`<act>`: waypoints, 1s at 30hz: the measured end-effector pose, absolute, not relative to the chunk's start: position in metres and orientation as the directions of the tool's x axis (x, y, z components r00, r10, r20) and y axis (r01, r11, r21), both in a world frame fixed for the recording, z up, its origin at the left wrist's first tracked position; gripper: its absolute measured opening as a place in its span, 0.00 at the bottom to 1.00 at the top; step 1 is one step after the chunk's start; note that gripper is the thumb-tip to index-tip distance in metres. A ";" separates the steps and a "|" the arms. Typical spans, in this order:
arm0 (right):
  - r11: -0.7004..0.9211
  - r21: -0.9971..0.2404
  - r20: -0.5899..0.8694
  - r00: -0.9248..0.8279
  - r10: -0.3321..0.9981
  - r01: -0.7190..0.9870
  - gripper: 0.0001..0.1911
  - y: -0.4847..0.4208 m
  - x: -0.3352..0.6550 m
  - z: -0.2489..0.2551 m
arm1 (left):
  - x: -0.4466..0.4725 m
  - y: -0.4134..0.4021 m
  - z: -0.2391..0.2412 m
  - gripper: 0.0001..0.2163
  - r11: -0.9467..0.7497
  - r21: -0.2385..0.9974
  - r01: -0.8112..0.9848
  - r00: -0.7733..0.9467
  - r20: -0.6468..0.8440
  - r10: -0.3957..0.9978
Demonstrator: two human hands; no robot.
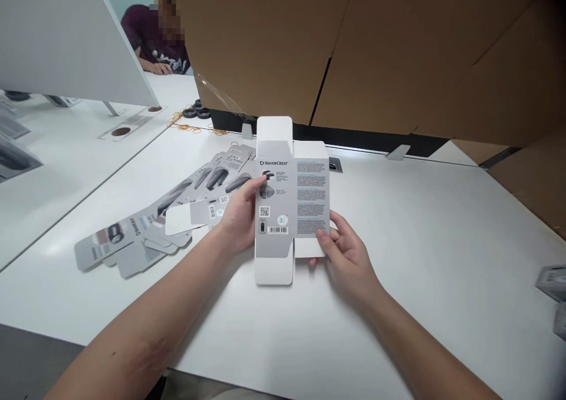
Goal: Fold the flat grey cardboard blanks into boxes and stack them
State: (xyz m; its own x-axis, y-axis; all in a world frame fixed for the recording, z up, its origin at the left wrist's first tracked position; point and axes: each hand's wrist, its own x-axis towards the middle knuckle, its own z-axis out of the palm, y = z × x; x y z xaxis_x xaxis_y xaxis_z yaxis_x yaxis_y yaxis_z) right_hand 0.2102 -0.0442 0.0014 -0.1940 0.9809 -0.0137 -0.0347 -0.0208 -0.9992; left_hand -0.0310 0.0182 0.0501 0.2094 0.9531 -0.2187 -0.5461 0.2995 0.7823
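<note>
I hold a flat, unfolded grey and white carton (292, 200) printed "SilverCrest" just above the white table (420, 258). My left hand (239, 214) grips its left edge, thumb on the printed face. My right hand (347, 253) pinches its lower right corner. The carton's white end flaps stick out at top and bottom. A fanned pile of the same flat cartons (177, 211) lies on the table just left of my left hand.
A large brown cardboard box (375, 46) stands across the back of the table. Rubber bands (194, 128) and black rings (197, 112) lie at its left end. Another person (154, 37) sits at the far left behind a white panel (66, 35). Grey items (552, 282) sit at the right edge.
</note>
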 end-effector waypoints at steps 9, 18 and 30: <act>-0.131 -0.989 -0.102 -0.335 0.937 -0.067 0.51 -0.042 0.215 0.003 | -0.018 -0.014 0.047 0.58 0.456 0.773 -0.442 0.606 -0.118 0.787; -0.028 -0.994 -0.054 -0.247 0.968 0.107 0.45 -0.046 0.208 -0.003 | -0.021 -0.012 0.044 0.53 0.462 0.734 -0.498 0.574 -0.120 0.810; 0.540 -0.792 0.499 -0.208 0.841 0.285 0.16 -0.050 0.217 0.002 | -0.020 0.004 0.043 0.50 0.302 0.711 -0.636 0.222 -0.205 0.953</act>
State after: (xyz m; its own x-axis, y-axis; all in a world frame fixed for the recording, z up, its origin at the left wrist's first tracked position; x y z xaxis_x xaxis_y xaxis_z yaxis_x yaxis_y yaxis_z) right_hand 0.2171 -0.0495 0.0021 -0.2075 0.8414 0.4990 0.2850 0.5400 -0.7920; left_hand -0.0196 0.0036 0.0432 0.2224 0.9531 -0.2054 -0.6355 0.3015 0.7108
